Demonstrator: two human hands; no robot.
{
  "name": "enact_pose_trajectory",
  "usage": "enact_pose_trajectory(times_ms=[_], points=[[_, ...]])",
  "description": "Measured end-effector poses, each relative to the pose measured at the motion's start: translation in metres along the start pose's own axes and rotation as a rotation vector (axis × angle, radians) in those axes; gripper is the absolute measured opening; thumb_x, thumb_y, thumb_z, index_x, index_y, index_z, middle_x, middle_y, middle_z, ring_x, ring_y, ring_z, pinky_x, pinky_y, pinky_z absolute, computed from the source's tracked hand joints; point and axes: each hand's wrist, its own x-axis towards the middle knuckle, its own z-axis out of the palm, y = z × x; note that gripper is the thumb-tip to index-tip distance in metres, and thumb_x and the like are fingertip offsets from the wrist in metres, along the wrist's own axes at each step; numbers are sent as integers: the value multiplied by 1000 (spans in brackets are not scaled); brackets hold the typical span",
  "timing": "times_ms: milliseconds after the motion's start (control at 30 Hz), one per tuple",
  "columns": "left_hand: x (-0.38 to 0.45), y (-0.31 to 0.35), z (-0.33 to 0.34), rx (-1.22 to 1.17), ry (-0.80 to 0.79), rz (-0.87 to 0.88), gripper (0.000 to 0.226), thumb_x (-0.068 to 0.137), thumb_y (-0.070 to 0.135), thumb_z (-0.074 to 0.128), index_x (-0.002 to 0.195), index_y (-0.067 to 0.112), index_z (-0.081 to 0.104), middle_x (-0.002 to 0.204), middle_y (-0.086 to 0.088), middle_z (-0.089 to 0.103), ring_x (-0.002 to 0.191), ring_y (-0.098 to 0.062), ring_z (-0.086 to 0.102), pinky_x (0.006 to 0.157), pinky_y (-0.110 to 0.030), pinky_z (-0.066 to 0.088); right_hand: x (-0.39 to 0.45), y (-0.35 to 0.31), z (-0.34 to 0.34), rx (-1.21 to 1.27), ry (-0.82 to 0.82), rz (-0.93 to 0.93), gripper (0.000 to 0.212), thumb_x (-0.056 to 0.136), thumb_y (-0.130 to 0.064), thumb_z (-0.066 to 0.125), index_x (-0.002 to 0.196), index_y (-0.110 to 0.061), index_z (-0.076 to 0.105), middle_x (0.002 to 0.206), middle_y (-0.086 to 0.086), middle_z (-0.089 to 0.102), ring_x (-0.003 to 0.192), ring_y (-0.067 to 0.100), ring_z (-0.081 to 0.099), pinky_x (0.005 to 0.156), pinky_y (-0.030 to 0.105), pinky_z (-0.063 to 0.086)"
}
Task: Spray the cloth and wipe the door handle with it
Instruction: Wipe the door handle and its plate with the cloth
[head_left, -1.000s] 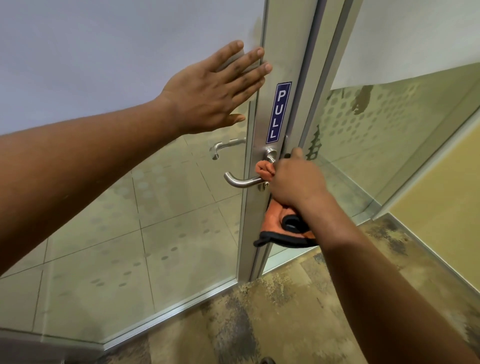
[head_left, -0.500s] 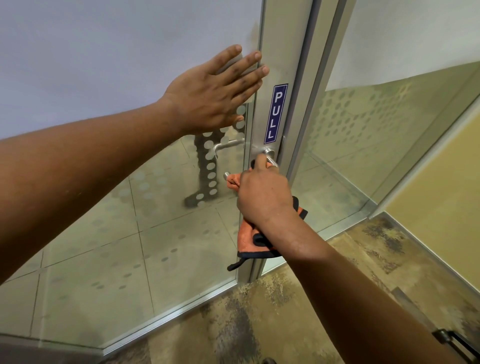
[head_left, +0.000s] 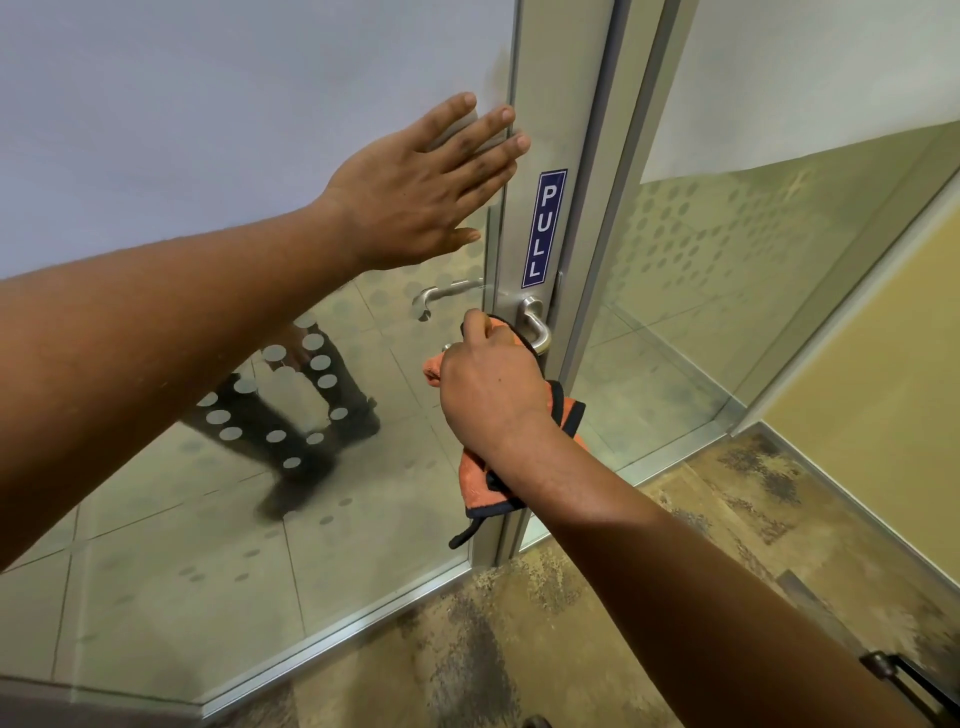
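A silver lever door handle (head_left: 535, 327) sits on the metal frame of a glass door, below a blue PULL sign (head_left: 543, 228). My right hand (head_left: 488, 389) is closed around an orange cloth with black trim (head_left: 475, 480), pressing it over the lever's free end; only the handle's base curve shows. The rest of the cloth hangs below my wrist. My left hand (head_left: 421, 182) lies flat with fingers spread on the frosted glass just left of the door frame. No spray bottle is in view.
A matching handle (head_left: 441, 296) shows through the glass on the door's far side. A person's legs (head_left: 306, 415) stand behind the dotted glass. A second glass panel (head_left: 753, 291) lies right of the frame, and mottled carpet (head_left: 519, 649) below. A dark object (head_left: 914, 680) sits at the bottom right.
My right hand slid the cloth leftward along the lever, from the handle's base to its free end. Legs of a person came into view behind the glass. My left hand stayed on the door.
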Motion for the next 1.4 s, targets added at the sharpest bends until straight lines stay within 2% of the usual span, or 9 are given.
enact_pose_trajectory(times_ms=[100, 300, 400, 533, 633, 833, 1033, 1233, 1400], points=[[0, 1, -1, 17, -6, 1, 77, 103, 54, -6, 162, 5, -8, 170, -17, -7, 158, -35, -4, 127, -50, 12, 3, -2, -5, -22, 4, -44, 28, 98, -15, 43, 111, -7, 66, 127, 17, 47, 100, 31, 56, 61, 33, 40], [0, 1, 0, 20, -4, 0, 76, 103, 54, -6, 162, 6, -8, 170, -16, -8, 158, -35, -5, 127, -49, 12, 12, -16, -6, 157, 12, -225, 28, 95, -22, 55, 119, -17, 68, 129, 10, 54, 110, 30, 54, 77, 41, 53], [0, 2, 1, 33, -8, 8, 76, 103, 54, -7, 162, 6, -9, 170, -16, -8, 158, -34, -5, 127, -49, 12, 9, -18, -1, 341, 10, -259, 30, 92, -24, 58, 120, -24, 68, 111, 5, 59, 99, 27, 58, 72, 36, 48], [-1, 1, 2, 44, 5, 11, 76, 103, 54, -7, 162, 6, -8, 171, -16, -6, 158, -34, -3, 127, -49, 13, 10, 13, -12, 732, -58, -177, 24, 83, -12, 55, 98, -24, 70, 95, 5, 61, 91, 27, 59, 73, 37, 47], [-1, 0, 3, 52, 17, 14, 76, 104, 53, -5, 162, 5, -7, 171, -15, -5, 158, -34, -3, 127, -49, 13, 4, 42, -21, 1027, -72, -35, 18, 83, -10, 59, 81, -26, 67, 89, 6, 70, 86, 26, 64, 83, 43, 52], [0, 1, 2, 49, 39, 11, 73, 105, 50, -5, 162, 5, -5, 171, -15, -3, 158, -34, -1, 127, -50, 12, -13, 72, -28, 1567, 2, 225, 25, 88, -2, 63, 89, -25, 73, 75, -12, 73, 71, 3, 67, 66, 16, 52], [-1, 1, -10, -19, 11, -22, 73, 104, 52, -2, 162, 8, 4, 171, -15, 4, 158, -34, 1, 127, -53, 10, -21, 84, -29, 2023, 155, 401, 21, 90, 4, 60, 93, -15, 67, 73, -4, 74, 69, 10, 71, 62, 23, 55], [-7, 12, -28, -231, -62, -113, 73, 104, 51, 6, 162, 7, 18, 170, -16, 11, 158, -35, 5, 126, -58, 7, -37, 90, -35, 2196, 330, 455, 22, 91, 7, 55, 92, -13, 65, 73, -2, 73, 69, 13, 70, 66, 26, 57], [-6, 30, -60, -555, -20, -341, 73, 105, 55, 14, 162, 8, 20, 170, -13, 16, 158, -33, 10, 123, -61, 9, -56, 92, -38, 2252, 465, 483, 20, 90, 7, 54, 91, -11, 63, 77, 3, 69, 74, 19, 66, 73, 33, 54]])
